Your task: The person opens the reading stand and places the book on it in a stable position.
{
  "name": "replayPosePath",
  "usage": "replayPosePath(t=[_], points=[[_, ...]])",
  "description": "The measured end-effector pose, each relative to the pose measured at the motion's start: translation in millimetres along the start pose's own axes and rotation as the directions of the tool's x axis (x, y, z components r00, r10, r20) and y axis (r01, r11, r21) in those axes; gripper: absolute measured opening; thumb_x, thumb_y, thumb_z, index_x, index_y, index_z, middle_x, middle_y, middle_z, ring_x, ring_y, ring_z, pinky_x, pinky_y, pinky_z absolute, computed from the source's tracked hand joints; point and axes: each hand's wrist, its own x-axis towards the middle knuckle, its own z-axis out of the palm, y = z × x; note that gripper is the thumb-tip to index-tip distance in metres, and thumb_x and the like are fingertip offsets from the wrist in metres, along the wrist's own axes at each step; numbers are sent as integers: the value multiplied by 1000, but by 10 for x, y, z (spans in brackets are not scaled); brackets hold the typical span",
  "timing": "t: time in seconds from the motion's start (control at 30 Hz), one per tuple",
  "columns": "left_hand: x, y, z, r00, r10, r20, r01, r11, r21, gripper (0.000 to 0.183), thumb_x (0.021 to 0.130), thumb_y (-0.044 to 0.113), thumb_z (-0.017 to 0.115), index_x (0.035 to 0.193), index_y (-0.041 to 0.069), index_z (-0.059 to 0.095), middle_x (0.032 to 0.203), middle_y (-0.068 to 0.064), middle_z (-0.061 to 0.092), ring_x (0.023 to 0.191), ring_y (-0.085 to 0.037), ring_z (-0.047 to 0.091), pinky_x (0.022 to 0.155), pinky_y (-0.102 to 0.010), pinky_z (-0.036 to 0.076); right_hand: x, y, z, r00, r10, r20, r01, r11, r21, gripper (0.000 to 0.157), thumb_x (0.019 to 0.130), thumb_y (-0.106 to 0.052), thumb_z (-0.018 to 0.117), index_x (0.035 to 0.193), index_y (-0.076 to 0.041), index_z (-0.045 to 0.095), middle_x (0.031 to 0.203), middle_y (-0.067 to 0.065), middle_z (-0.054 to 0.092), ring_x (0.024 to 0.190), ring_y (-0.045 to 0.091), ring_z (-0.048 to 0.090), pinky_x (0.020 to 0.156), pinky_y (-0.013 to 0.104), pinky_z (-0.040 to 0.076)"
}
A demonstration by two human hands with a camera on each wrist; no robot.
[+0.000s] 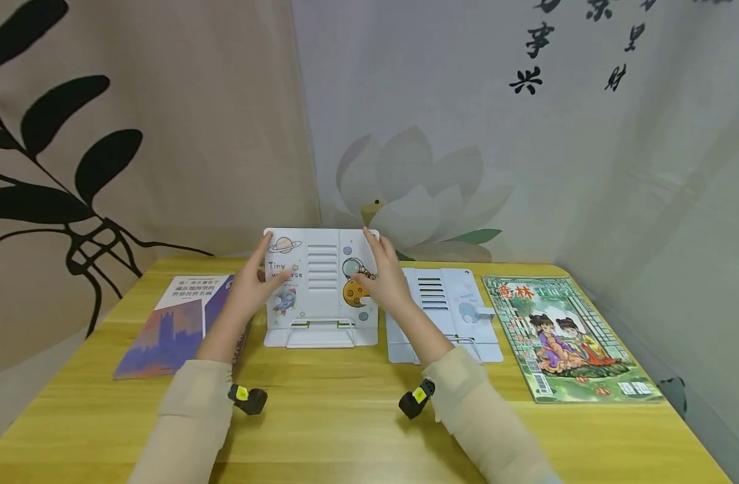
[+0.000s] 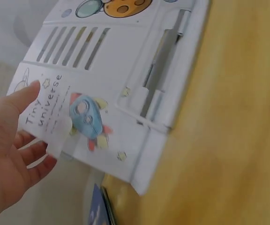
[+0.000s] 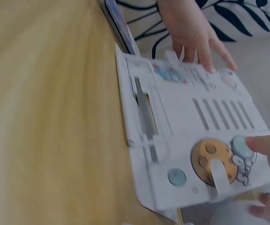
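Observation:
A white folding book stand (image 1: 322, 302) printed with "Tiny universe", a planet, a rocket and an astronaut stands tilted up at the table's back edge. My left hand (image 1: 251, 286) grips its left side, thumb on the printed front and the other fingers behind the edge, as the left wrist view shows. On the right side my right hand (image 1: 386, 279) holds the panel, its thumb near the orange moon (image 3: 213, 159) and other fingers at the edge. A wire page holder (image 1: 320, 323) crosses the stand's lower part. What supports the panel from behind is hidden.
A second, pale book stand (image 1: 463, 323) lies right of the first, partly behind my right forearm. Farther right lies a green illustrated magazine (image 1: 578, 343). A purple-and-white book (image 1: 172, 336) lies at the left. A printed curtain (image 1: 224, 134) hangs behind the wooden table (image 1: 321, 430).

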Motion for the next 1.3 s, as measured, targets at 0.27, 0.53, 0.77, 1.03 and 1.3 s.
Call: replayPosePath(t=[0.27,0.53,0.77,1.03,1.3], points=[[-369,-144,-212,999,36,11,-36,998,53,77,94,29,63,155,23,16,123,-23,53,108,-40,51,87,-55,42,-320,-170,168,962,-146,-230,173,980,102,67,85,-12,74,143,-12,42,151,15,24,137,31,26,105,53,31],[-638,-288,-699,999,19,-39,-13,989,145,67,97,31,58,151,8,27,123,-28,52,113,-49,46,85,-64,39,-535,-307,484,944,-193,-267,259,937,236,50,85,-9,71,131,-2,52,129,14,49,118,29,47,97,47,40],[-839,-637,-1099,988,-110,-112,133,965,228,69,96,32,58,150,3,27,126,-33,48,111,-51,45,79,-59,43,-697,-494,829,988,-103,-111,141,896,420,42,86,-6,70,125,-1,57,112,17,61,95,28,60,83,42,50],[-1028,-895,-1437,962,-246,-116,266,938,221,77,97,40,54,151,0,17,135,-40,34,121,-60,30,88,-73,27,-837,-692,1184,999,5,45,-29,833,552,40,85,-6,72,122,-2,60,105,16,63,84,11,61,72,22,50],[-1109,-1125,-1520,941,-324,-97,338,917,212,81,97,43,52,151,-1,12,140,-41,26,124,-60,25,94,-73,21,-891,-771,1453,971,153,183,-234,758,608,46,80,-7,77,124,-7,61,109,11,64,83,9,62,68,21,51]])
